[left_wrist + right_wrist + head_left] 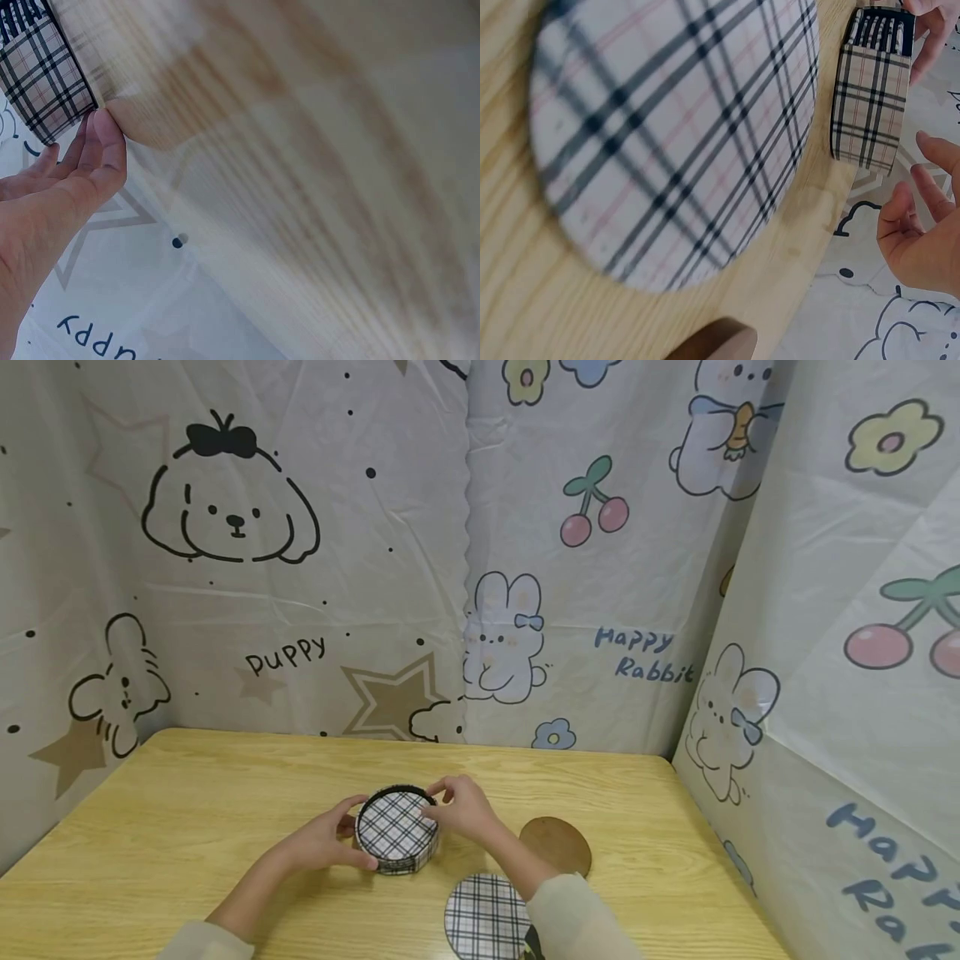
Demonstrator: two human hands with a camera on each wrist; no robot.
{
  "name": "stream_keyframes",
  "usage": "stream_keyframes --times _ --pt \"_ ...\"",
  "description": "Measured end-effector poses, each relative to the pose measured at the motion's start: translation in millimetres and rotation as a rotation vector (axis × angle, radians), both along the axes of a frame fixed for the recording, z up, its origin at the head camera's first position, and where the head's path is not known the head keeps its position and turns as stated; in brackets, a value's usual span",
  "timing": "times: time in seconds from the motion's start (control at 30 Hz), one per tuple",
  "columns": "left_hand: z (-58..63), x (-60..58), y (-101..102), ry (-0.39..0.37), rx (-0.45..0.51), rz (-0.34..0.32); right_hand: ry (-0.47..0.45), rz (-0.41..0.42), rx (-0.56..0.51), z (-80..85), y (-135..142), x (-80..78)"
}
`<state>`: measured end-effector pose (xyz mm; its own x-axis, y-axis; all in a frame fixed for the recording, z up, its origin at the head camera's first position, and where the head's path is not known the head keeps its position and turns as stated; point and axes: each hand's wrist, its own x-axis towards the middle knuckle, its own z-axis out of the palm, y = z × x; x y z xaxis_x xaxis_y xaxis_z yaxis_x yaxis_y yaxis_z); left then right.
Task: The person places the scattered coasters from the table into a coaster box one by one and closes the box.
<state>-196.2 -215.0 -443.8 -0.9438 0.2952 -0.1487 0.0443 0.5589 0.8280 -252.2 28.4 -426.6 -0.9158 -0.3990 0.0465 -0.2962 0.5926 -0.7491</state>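
Note:
A round plaid coaster holder [397, 862] with a black inner rim stands on the table, and a plaid coaster [393, 822] lies on top inside it. In the right wrist view, the slot in the holder [870, 105] shows several stacked edges. My left hand [326, 839] grips the holder from the left, thumb at the front and fingers round the side. In the left wrist view the fingertips of the left hand [75, 165] meet its lower edge. My right hand [465, 810] hovers by the right rim with loosely bent fingers; the right wrist view shows a gap between them and the holder.
Another plaid coaster [483, 914] lies flat near the front of the wooden table [225, 793], partly under the right sleeve. A brown round disc [558, 843] sits right of the right forearm. Printed cloth [375, 568] hangs behind and along the sides.

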Motion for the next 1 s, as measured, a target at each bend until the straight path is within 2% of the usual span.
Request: stream_keyframes --times 0.23,0.57,0.8,1.0 --pt "-0.8 0.2 -0.4 0.000 0.004 -0.007 0.049 0.020 0.031 2.1 14.1 2.7" --pt "-0.4 -0.4 -0.8 -0.001 0.014 -0.015 0.058 0.054 0.079 -0.6 36.1 4.6" --pt "-1.0 -1.2 -1.4 0.005 0.010 -0.022 0.033 0.096 0.115 -5.0 49.5 8.9" --pt "-0.9 -1.3 -1.1 -0.003 0.011 -0.020 -0.027 0.140 0.161 -9.1 61.2 17.6"
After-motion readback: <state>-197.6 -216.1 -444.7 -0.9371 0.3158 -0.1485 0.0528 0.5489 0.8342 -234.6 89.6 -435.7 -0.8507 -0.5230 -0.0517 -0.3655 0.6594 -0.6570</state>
